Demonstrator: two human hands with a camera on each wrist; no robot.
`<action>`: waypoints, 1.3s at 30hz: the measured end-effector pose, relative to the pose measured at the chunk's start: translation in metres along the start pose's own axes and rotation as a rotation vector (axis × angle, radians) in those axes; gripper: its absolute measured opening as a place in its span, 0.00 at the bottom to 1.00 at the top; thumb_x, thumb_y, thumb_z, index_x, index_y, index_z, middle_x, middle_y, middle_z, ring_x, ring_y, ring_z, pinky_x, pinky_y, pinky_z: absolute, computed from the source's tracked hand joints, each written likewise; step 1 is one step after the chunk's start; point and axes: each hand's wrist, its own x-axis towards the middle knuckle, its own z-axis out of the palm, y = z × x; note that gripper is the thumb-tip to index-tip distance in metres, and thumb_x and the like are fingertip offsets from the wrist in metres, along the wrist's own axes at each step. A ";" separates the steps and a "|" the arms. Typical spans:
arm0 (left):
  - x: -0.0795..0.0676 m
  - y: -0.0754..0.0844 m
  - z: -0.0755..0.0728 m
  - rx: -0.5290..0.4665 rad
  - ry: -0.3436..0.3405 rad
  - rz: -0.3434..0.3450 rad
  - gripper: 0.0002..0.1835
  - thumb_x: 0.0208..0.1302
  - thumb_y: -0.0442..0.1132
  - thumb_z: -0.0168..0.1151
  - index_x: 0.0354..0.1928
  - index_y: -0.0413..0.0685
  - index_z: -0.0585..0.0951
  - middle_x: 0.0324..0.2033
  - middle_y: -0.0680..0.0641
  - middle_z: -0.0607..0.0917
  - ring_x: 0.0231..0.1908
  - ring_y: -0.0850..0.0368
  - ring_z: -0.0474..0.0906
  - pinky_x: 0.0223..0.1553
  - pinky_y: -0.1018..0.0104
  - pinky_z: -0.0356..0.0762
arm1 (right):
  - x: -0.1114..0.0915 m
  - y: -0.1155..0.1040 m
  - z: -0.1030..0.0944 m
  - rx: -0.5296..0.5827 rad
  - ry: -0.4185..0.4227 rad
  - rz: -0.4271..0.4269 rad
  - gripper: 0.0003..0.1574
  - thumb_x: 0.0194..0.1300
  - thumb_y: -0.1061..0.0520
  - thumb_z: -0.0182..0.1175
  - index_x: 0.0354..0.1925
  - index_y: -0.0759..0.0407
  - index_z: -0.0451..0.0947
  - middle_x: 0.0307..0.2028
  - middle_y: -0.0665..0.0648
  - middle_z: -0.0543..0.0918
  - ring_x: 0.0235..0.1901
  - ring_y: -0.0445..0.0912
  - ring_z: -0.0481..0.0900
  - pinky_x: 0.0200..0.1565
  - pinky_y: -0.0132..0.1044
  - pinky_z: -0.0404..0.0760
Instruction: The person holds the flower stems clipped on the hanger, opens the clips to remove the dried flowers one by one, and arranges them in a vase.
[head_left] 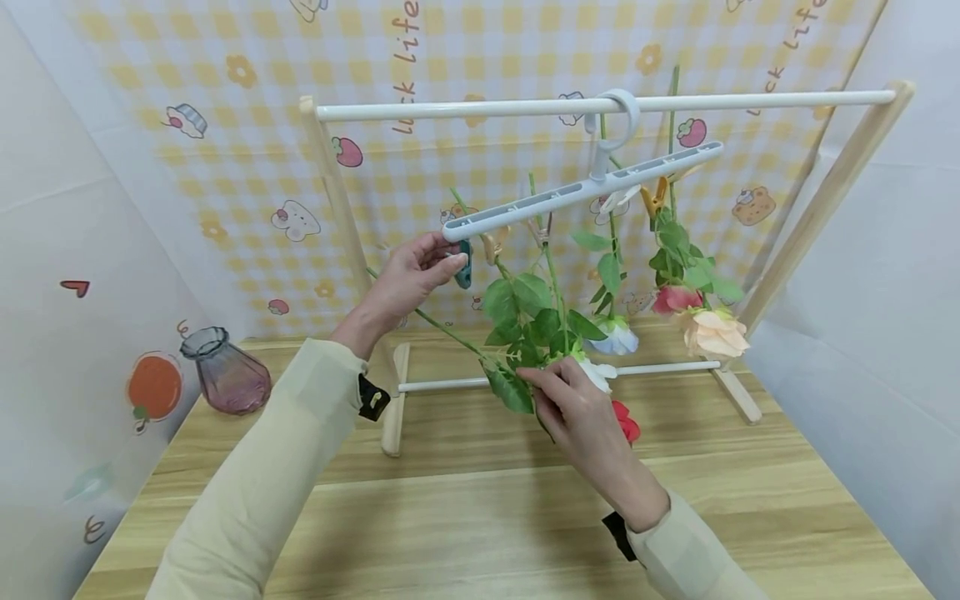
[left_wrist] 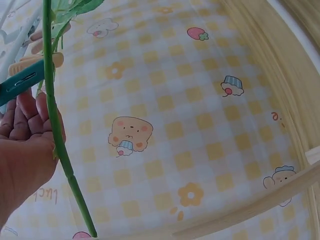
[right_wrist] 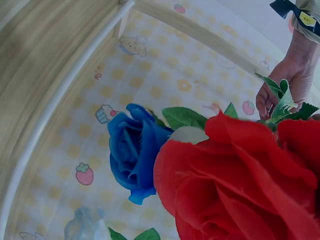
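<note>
My left hand (head_left: 412, 279) pinches a teal clip (head_left: 464, 265) at the low left end of a tilted grey-white hanger (head_left: 517, 204). In the left wrist view a green stem (left_wrist: 57, 135) crosses in front of that hand. My right hand (head_left: 581, 417) holds a red artificial rose (head_left: 626, 422) by its stem, near the leaves (head_left: 510, 387); the bare stem end slants up left, below the left hand. That rose (right_wrist: 235, 175) fills much of the right wrist view, with a blue rose (right_wrist: 131, 152) behind it. The right fingers are hidden there.
The hanger hooks over the white bar (head_left: 465, 109) of a wooden rack. Several flowers hang head down from its clips, among them a pale blue one (head_left: 617, 337), a pink one (head_left: 677, 298) and a peach one (head_left: 716, 332). A glass vase (head_left: 232, 375) stands at left.
</note>
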 end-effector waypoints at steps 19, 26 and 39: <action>-0.030 -0.008 -0.001 0.258 0.103 0.133 0.20 0.68 0.45 0.56 0.57 0.41 0.75 0.47 0.43 0.82 0.45 0.55 0.78 0.47 0.63 0.76 | -0.002 -0.006 -0.002 -0.008 0.004 -0.052 0.25 0.48 0.77 0.62 0.45 0.61 0.80 0.30 0.54 0.73 0.22 0.39 0.65 0.23 0.22 0.67; -0.072 -0.029 0.006 0.648 0.194 0.605 0.17 0.59 0.34 0.65 0.51 0.38 0.79 0.46 0.42 0.84 0.46 0.50 0.81 0.47 0.56 0.78 | -0.002 -0.009 -0.009 -0.014 -0.013 -0.083 0.16 0.65 0.68 0.51 0.48 0.60 0.79 0.32 0.56 0.74 0.25 0.40 0.68 0.25 0.27 0.70; -0.088 -0.044 0.023 0.890 0.187 0.922 0.15 0.47 0.27 0.71 0.39 0.45 0.85 0.38 0.48 0.86 0.41 0.54 0.83 0.52 0.52 0.76 | -0.008 -0.019 -0.023 -0.014 0.001 -0.111 0.15 0.68 0.63 0.48 0.47 0.60 0.79 0.32 0.56 0.74 0.23 0.38 0.64 0.23 0.22 0.68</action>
